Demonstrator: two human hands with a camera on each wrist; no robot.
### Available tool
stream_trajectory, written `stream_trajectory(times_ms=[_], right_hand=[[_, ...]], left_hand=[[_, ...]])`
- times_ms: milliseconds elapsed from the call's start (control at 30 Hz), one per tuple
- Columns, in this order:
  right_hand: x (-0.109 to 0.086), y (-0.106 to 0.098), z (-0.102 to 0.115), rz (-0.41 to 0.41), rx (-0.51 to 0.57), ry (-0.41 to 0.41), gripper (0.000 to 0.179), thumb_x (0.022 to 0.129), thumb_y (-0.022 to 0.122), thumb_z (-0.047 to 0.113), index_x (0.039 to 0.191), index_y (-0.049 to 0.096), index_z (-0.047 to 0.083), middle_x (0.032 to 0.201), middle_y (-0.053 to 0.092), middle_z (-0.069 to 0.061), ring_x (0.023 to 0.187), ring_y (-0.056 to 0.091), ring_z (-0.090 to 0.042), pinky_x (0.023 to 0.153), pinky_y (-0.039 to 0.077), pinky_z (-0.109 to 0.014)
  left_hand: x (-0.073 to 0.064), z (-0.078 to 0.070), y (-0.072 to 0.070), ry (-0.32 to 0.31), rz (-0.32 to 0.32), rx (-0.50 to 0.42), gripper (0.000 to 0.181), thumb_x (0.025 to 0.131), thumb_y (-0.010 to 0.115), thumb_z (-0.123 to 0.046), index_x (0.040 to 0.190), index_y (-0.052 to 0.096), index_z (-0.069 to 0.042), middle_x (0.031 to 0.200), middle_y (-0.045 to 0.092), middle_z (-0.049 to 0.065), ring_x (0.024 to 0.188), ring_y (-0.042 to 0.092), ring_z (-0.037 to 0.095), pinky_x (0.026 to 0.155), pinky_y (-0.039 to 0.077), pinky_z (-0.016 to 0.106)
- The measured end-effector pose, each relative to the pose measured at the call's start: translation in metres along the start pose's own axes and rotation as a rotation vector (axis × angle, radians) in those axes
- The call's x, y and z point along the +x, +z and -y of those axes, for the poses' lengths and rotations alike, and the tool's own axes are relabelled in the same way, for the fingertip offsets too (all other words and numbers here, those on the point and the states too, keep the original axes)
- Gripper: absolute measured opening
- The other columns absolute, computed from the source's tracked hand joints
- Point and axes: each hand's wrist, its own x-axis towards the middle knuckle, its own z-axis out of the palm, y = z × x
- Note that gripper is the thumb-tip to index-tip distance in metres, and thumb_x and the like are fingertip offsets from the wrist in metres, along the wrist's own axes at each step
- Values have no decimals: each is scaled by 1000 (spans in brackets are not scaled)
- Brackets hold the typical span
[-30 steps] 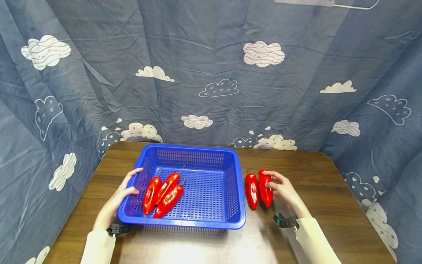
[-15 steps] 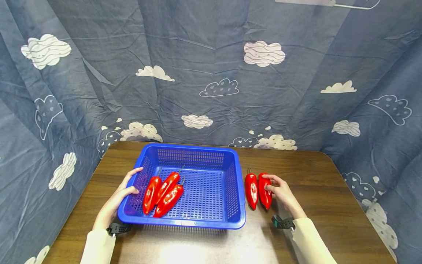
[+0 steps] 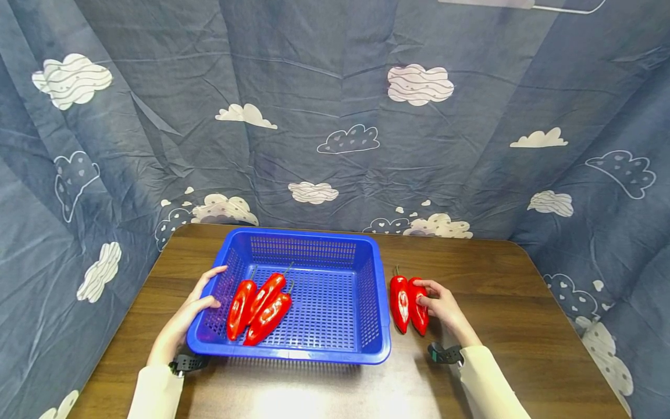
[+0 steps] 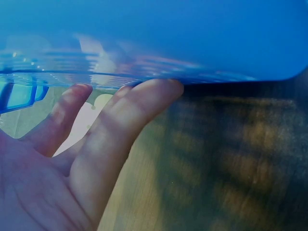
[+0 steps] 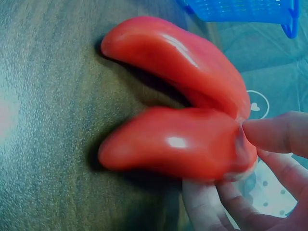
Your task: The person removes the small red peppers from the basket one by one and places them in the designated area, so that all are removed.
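Note:
A blue plastic basket [image 3: 293,354] with slotted sides stands on the table. Three red peppers [image 3: 268,320] lie together in its left part. My left hand [image 3: 184,319] grips the basket's left rim, thumb and index finger showing over it; in the left wrist view, fingers [image 4: 110,130] reach up under the blue rim. Right of the basket lies one red pepper [image 3: 399,302] with a green stem. Close against it is a second red pepper [image 5: 168,142], pinched at its stem end by the thumb and fingers of my right hand [image 3: 445,305]. Its stem is hidden.
Brown wood-grain table [image 3: 502,302] extends to the right of my right hand. A dark blue curtain [image 3: 345,192] printed with clouds hangs behind and at both sides. Each wrist wears a black strap [image 3: 445,354].
My right hand has moved left and slightly toward me, bringing its pepper against the one beside the basket. The left hand and basket have stayed put.

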Motion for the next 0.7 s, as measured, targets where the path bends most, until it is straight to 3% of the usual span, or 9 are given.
stream_trajectory(times_ms=[200,700], right_hand=[[1,-1,-2,0,31,4,38,82,49,-6,120,46,-11,102,48,-25,77,55,-18,68,50,-37],[-4,-7,5,-65,31,-27,36,84,45,-6,119,45,-12,114,46,-31,82,57,-17,71,50,-37]], left_hand=[[1,0,0,6,0,15,67,82,37,-1,141,17,-24,134,20,20,112,33,38,81,41,43],[2,1,-1,6,-8,-5,69,79,37,1,141,18,-24,136,18,20,114,31,40,81,41,44]])
